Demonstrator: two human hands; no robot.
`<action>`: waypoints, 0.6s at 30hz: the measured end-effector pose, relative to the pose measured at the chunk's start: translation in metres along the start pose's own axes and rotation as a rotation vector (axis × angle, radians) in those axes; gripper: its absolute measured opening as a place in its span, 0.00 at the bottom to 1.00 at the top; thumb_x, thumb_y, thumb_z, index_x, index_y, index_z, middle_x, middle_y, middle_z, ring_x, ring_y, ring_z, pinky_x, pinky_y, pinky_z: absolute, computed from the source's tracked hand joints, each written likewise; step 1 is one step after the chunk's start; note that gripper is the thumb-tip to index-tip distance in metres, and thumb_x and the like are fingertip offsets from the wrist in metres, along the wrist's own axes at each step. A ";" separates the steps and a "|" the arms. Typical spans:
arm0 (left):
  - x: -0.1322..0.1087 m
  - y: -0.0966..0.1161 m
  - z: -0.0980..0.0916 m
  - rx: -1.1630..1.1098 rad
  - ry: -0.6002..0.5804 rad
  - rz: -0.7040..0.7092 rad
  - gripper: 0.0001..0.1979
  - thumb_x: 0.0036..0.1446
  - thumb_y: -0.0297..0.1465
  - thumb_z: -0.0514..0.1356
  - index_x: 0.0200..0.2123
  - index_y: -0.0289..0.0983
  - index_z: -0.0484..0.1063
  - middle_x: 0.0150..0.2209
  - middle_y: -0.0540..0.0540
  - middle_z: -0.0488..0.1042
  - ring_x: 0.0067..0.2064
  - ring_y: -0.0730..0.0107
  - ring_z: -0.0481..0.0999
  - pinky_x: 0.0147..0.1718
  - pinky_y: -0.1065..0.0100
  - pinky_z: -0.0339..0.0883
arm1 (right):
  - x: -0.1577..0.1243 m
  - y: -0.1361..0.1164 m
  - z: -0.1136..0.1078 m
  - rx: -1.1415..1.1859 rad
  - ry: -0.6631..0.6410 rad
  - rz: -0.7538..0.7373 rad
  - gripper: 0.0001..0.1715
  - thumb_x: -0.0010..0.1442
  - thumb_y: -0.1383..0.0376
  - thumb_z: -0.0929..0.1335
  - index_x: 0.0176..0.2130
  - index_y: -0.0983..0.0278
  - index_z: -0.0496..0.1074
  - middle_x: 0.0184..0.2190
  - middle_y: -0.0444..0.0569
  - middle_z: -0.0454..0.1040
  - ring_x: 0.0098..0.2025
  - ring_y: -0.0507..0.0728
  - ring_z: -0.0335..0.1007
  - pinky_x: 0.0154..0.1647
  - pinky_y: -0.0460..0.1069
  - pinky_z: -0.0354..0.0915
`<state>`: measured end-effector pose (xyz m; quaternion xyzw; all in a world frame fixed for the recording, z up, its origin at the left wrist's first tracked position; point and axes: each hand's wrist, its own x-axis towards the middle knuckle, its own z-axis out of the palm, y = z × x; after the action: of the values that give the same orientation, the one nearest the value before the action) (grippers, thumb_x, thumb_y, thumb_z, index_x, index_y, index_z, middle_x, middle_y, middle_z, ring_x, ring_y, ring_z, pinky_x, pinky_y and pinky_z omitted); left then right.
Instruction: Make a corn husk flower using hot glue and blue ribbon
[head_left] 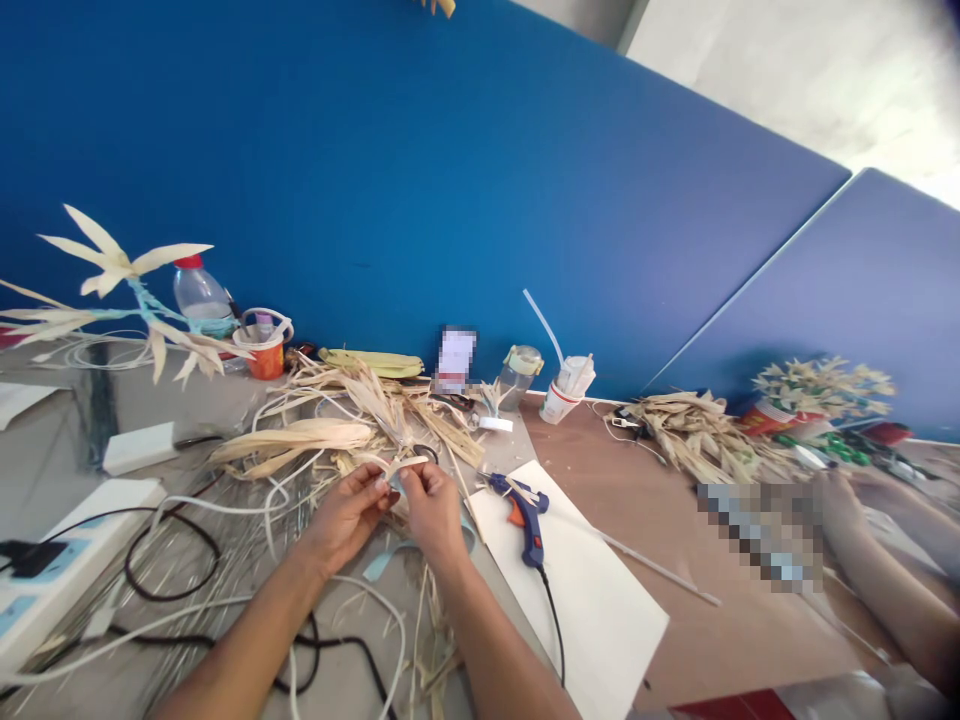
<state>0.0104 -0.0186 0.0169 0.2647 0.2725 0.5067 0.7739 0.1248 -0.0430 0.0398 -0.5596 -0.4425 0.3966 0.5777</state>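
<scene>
In the middle of the table, my left hand (351, 522) and my right hand (435, 508) meet with fingertips pinched together. Between them is a pale strip of corn husk (409, 463), with a bit of light blue at the fingers that I cannot make out fully. Just beyond lies a pile of dried corn husks (300, 440), and a dark ring-shaped handle (426, 452) shows there. A light blue strip (384, 563) hangs or lies below my hands. To the right, a blue glue gun (531, 515) rests on a white sheet (600, 610).
A power strip (82, 560) and looping cables lie at left. Behind stand a husk flower (120, 265), a bottle (199, 292), a red cup (266, 358), a phone (456, 358), a jar (519, 375) and a white cup (559, 400). At right is another person's hand (832, 505).
</scene>
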 end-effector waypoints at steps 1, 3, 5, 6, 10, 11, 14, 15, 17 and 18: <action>0.000 0.000 -0.001 -0.009 0.003 -0.006 0.12 0.38 0.23 0.72 0.28 0.34 0.74 0.21 0.53 0.71 0.22 0.80 0.67 0.31 0.73 0.68 | 0.000 -0.001 0.000 0.011 -0.003 0.000 0.10 0.52 0.62 0.64 0.25 0.65 0.69 0.21 0.43 0.70 0.26 0.52 0.64 0.29 0.45 0.61; 0.001 -0.001 -0.002 -0.015 0.002 -0.016 0.12 0.37 0.23 0.72 0.27 0.34 0.74 0.20 0.53 0.71 0.22 0.80 0.68 0.33 0.72 0.69 | 0.000 -0.003 -0.002 0.027 -0.007 0.004 0.10 0.51 0.62 0.64 0.24 0.64 0.69 0.21 0.42 0.69 0.26 0.52 0.64 0.29 0.45 0.61; 0.001 -0.001 -0.003 -0.009 0.001 -0.023 0.11 0.37 0.23 0.72 0.27 0.33 0.75 0.20 0.53 0.71 0.21 0.80 0.68 0.33 0.71 0.70 | 0.000 -0.006 -0.003 0.023 -0.009 0.017 0.10 0.51 0.62 0.64 0.23 0.64 0.68 0.20 0.42 0.69 0.25 0.52 0.63 0.28 0.45 0.60; 0.001 -0.001 -0.003 -0.006 0.004 -0.025 0.11 0.37 0.23 0.72 0.26 0.33 0.75 0.20 0.52 0.71 0.21 0.80 0.68 0.33 0.71 0.70 | 0.000 -0.008 -0.003 0.016 -0.011 0.024 0.10 0.50 0.62 0.64 0.23 0.64 0.68 0.20 0.42 0.69 0.25 0.52 0.62 0.28 0.45 0.60; 0.001 0.000 -0.002 -0.011 0.026 -0.022 0.11 0.35 0.23 0.73 0.26 0.32 0.76 0.20 0.52 0.72 0.21 0.80 0.68 0.32 0.72 0.70 | 0.000 -0.010 -0.004 0.003 -0.028 0.030 0.10 0.50 0.62 0.64 0.24 0.65 0.69 0.20 0.42 0.69 0.25 0.52 0.62 0.28 0.45 0.60; 0.001 0.001 -0.001 -0.011 0.033 -0.019 0.11 0.35 0.24 0.73 0.26 0.32 0.76 0.20 0.52 0.72 0.21 0.80 0.68 0.32 0.72 0.70 | 0.000 -0.010 -0.004 0.002 -0.030 0.027 0.10 0.50 0.62 0.64 0.24 0.65 0.70 0.20 0.42 0.69 0.26 0.52 0.62 0.28 0.45 0.60; 0.002 0.000 -0.001 -0.009 0.064 0.000 0.12 0.33 0.24 0.73 0.25 0.32 0.77 0.20 0.52 0.73 0.21 0.81 0.68 0.32 0.73 0.71 | 0.000 -0.007 -0.004 -0.023 -0.020 0.019 0.10 0.51 0.62 0.64 0.24 0.65 0.69 0.20 0.42 0.69 0.25 0.52 0.61 0.28 0.45 0.59; 0.002 0.000 -0.001 -0.007 0.073 0.008 0.12 0.33 0.24 0.74 0.25 0.31 0.77 0.20 0.51 0.73 0.21 0.81 0.68 0.31 0.74 0.71 | 0.001 -0.006 -0.004 -0.035 -0.015 0.017 0.10 0.51 0.62 0.64 0.24 0.65 0.69 0.20 0.42 0.68 0.25 0.51 0.61 0.28 0.45 0.59; 0.003 -0.001 -0.001 -0.004 0.091 0.018 0.12 0.32 0.25 0.74 0.25 0.31 0.77 0.21 0.51 0.74 0.21 0.80 0.69 0.30 0.75 0.70 | 0.001 -0.004 -0.004 -0.053 -0.007 0.007 0.10 0.51 0.62 0.64 0.24 0.65 0.69 0.20 0.42 0.68 0.25 0.51 0.61 0.28 0.45 0.59; 0.003 -0.002 -0.001 -0.004 0.100 0.022 0.12 0.32 0.25 0.74 0.25 0.31 0.78 0.21 0.51 0.74 0.21 0.80 0.69 0.29 0.75 0.70 | 0.002 -0.003 -0.004 -0.055 -0.005 0.000 0.10 0.51 0.62 0.64 0.24 0.65 0.70 0.20 0.42 0.69 0.26 0.51 0.62 0.29 0.45 0.59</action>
<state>0.0119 -0.0158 0.0147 0.2403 0.3071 0.5282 0.7543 0.1294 -0.0428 0.0431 -0.5742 -0.4549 0.3857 0.5609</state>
